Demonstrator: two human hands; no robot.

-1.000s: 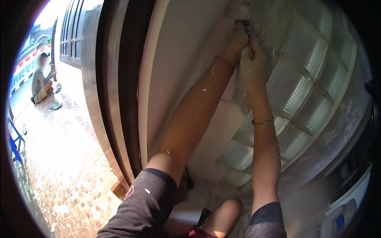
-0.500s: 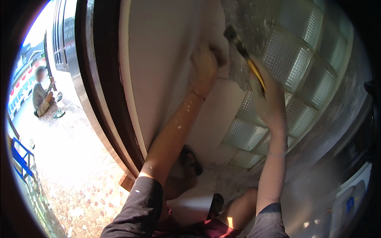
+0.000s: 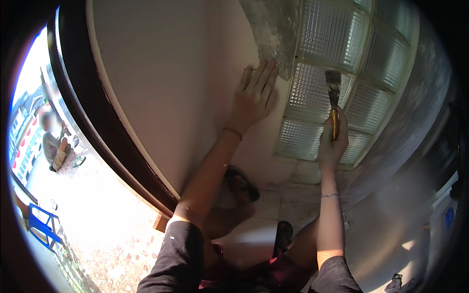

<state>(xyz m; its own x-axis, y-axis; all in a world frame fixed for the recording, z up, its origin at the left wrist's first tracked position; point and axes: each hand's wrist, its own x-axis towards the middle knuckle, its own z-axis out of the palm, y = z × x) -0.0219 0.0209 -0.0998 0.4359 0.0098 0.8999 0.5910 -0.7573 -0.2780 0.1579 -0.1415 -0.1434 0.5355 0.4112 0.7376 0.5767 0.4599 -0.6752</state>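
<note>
My right hand [image 3: 334, 139] is wrapped round the wooden handle of a putty knife [image 3: 333, 84], its broad blade pointing up in front of the glass blocks [image 3: 326, 36]. Flat on the wall, my left hand [image 3: 255, 97] has its fingers stretched out and holds nothing. Its fingertips lie by the lower edge of a bare grey patch [image 3: 274, 36], where the pale wall coating [image 3: 161, 63] ends. The left palm is hidden against the wall.
A dark wooden door frame [image 3: 115, 127] borders the wall on the left. Beyond it, a person [image 3: 54, 141] sits outdoors on the sunlit ground. A blue stool [image 3: 44, 225] stands at the far left. My sandalled feet [image 3: 242, 183] are below the wall.
My left hand has gone from closed fingers to lying flat on the wall. My right hand has moved lower, away from the grey patch, turning the putty knife upright. The view has shifted.
</note>
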